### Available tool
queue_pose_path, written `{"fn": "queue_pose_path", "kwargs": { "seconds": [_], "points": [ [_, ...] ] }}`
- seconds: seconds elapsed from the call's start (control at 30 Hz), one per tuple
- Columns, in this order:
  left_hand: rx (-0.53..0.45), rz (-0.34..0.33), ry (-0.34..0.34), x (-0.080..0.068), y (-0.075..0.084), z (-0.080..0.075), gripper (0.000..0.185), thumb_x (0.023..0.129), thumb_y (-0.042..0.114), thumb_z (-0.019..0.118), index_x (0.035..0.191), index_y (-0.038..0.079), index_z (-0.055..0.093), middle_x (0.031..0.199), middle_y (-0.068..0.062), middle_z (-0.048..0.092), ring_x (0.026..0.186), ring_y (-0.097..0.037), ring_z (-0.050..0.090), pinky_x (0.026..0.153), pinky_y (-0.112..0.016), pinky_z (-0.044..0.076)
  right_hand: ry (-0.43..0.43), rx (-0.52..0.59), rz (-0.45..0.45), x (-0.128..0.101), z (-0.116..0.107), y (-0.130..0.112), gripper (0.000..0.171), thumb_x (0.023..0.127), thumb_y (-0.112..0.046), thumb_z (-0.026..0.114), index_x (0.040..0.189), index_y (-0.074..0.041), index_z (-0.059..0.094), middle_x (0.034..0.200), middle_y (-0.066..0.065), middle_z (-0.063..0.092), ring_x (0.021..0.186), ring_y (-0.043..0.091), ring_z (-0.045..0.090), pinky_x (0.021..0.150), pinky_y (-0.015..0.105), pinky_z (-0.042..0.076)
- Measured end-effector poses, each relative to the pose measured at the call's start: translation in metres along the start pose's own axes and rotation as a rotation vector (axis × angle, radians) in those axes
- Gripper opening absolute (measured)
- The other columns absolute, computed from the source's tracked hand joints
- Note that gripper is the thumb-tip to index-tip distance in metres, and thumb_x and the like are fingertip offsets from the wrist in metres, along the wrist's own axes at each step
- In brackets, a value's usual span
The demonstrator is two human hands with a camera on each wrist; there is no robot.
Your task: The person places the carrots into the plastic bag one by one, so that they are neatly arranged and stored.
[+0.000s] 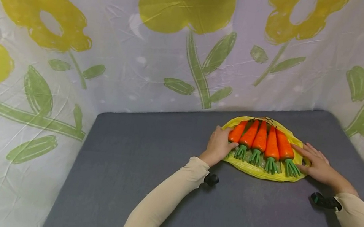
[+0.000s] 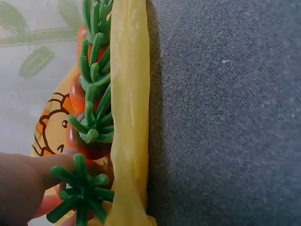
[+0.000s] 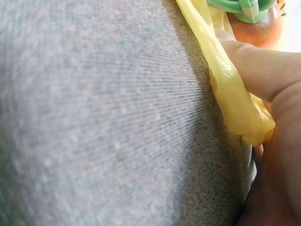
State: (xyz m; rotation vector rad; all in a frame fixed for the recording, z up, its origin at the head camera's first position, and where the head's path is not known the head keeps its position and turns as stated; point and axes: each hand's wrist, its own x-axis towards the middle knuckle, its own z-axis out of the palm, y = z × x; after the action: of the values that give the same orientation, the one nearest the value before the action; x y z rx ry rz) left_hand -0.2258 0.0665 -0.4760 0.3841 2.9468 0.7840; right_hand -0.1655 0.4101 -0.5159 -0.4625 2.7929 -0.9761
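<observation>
A yellow plastic bag (image 1: 257, 172) lies opened out on the grey table, with several orange toy carrots (image 1: 260, 137) side by side in it. Their green tops (image 2: 94, 127) face the near side. At the bag's left end my left hand (image 1: 218, 145) holds the leftmost carrot (image 1: 236, 133), thumb on its near side and fingers beyond it. My right hand (image 1: 320, 166) grips the bag's right edge; its thumb (image 3: 263, 66) lies inside the rim, close to the rightmost carrot (image 1: 284, 145). Some right fingertips are hidden behind the plastic.
The table (image 1: 142, 154) has a grey cloth surface, with its back edge just behind the bag. A hanging cloth (image 1: 140, 65) printed with yellow flowers closes off the back and sides. Black wrist devices (image 1: 211, 179) sit beneath both wrists.
</observation>
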Motion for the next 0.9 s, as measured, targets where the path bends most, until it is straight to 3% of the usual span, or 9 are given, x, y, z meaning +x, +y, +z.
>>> {"fn": "queue_pose_path", "kwargs": {
  "seconds": [0.23, 0.37, 0.53, 0.67, 0.8, 0.9],
  "points": [
    [0.136, 0.017, 0.086, 0.004, 0.002, 0.002, 0.052, 0.087, 0.043, 0.074, 0.133, 0.02, 0.064, 0.111, -0.006, 0.062, 0.095, -0.02, 0.063, 0.081, -0.032, 0.054, 0.004, -0.005, 0.003, 0.003, 0.001, 0.0, 0.072, 0.094, -0.02, 0.061, 0.155, -0.005, 0.027, 0.156, 0.04, 0.016, 0.15, 0.052, -0.001, 0.112, 0.073, -0.009],
    [0.137, -0.003, 0.087, 0.005, 0.001, 0.003, 0.053, 0.087, 0.043, 0.074, 0.134, 0.021, 0.064, 0.112, -0.006, 0.061, 0.095, -0.02, 0.063, 0.081, -0.032, 0.054, -0.001, -0.007, 0.004, 0.005, 0.001, 0.0, 0.072, 0.094, -0.02, 0.062, 0.155, -0.004, 0.028, 0.155, 0.04, 0.017, 0.15, 0.052, -0.001, 0.111, 0.074, -0.009],
    [0.088, -0.009, 0.081, 0.002, -0.003, 0.004, 0.052, 0.089, 0.045, 0.071, 0.135, 0.021, 0.063, 0.113, -0.006, 0.059, 0.095, -0.019, 0.061, 0.081, -0.031, 0.053, 0.008, -0.001, -0.008, 0.005, 0.002, 0.001, 0.072, 0.094, -0.02, 0.062, 0.156, -0.006, 0.027, 0.156, 0.04, 0.016, 0.152, 0.049, -0.003, 0.112, 0.073, -0.01],
    [-0.013, 0.033, 0.081, -0.003, -0.01, -0.003, 0.046, 0.093, 0.042, 0.067, 0.133, 0.019, 0.063, 0.109, -0.005, 0.058, 0.085, -0.015, 0.055, 0.07, -0.026, 0.047, 0.022, 0.012, -0.018, 0.002, 0.001, 0.0, 0.073, 0.093, -0.019, 0.062, 0.156, -0.006, 0.027, 0.156, 0.04, 0.016, 0.151, 0.05, -0.002, 0.112, 0.074, -0.007],
    [-0.122, 0.1, 0.092, -0.012, -0.024, -0.023, 0.039, 0.097, 0.034, 0.063, 0.132, 0.016, 0.062, 0.105, -0.007, 0.057, 0.076, -0.014, 0.049, 0.063, -0.023, 0.039, 0.005, 0.068, 0.029, -0.001, -0.006, -0.009, 0.076, 0.093, -0.02, 0.065, 0.156, -0.004, 0.026, 0.158, 0.039, 0.011, 0.146, 0.06, 0.003, 0.106, 0.08, 0.005],
    [-0.151, 0.167, 0.106, -0.021, -0.039, -0.043, 0.036, 0.099, 0.03, 0.061, 0.133, 0.016, 0.062, 0.106, -0.007, 0.059, 0.079, -0.014, 0.052, 0.067, -0.024, 0.042, 0.021, 0.07, 0.063, -0.003, -0.015, -0.017, 0.078, 0.093, -0.022, 0.068, 0.156, -0.004, 0.027, 0.159, 0.037, 0.011, 0.143, 0.063, 0.007, 0.1, 0.081, 0.013]
  ]
}}
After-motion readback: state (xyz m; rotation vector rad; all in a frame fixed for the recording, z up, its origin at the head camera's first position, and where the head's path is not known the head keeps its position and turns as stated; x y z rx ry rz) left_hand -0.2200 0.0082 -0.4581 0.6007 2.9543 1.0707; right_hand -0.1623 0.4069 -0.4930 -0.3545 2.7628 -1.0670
